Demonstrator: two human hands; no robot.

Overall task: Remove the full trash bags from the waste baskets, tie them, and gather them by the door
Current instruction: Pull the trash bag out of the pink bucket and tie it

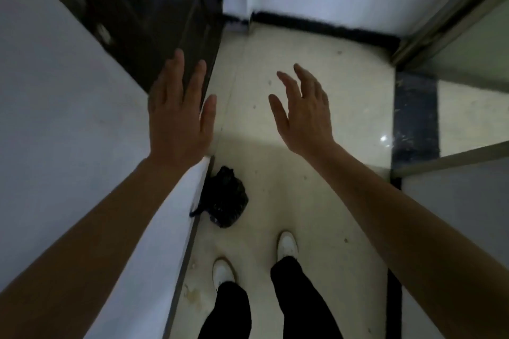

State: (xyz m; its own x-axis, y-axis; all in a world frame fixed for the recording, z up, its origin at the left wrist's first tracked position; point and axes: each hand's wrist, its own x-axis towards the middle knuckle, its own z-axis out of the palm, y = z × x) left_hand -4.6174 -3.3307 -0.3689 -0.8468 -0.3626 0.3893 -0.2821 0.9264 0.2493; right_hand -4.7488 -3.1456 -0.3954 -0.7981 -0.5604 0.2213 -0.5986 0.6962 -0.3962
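Arms: two bare forearms reach forward from the near corners of the view, one on each side.
Left hand (179, 115): raised in front of the white wall (55, 118) on the left, palm away from the camera, fingers (176, 69) stretched out and close together, holding nothing.
Right hand (305, 113): raised over the floor (316, 69), well apart from the left hand, its fingers spread and slightly curled, holding nothing.
Trash bag (227, 198): one small black bag, its top gathered into a knot with a loose tail, lying on the floor against the foot of the left wall, below and between the two hands.
Feet: two white shoes (287, 245) and dark trouser legs stand on the floor just near of the bag, to its right.
Door (143, 14): a dark door at far left, beyond the left hand.
Floor: pale, speckled tile with a black skirting strip along the far wall.
Right side: a metal frame (451, 16) with glass panels, and a dark stone strip (416, 115) across the floor beneath it.
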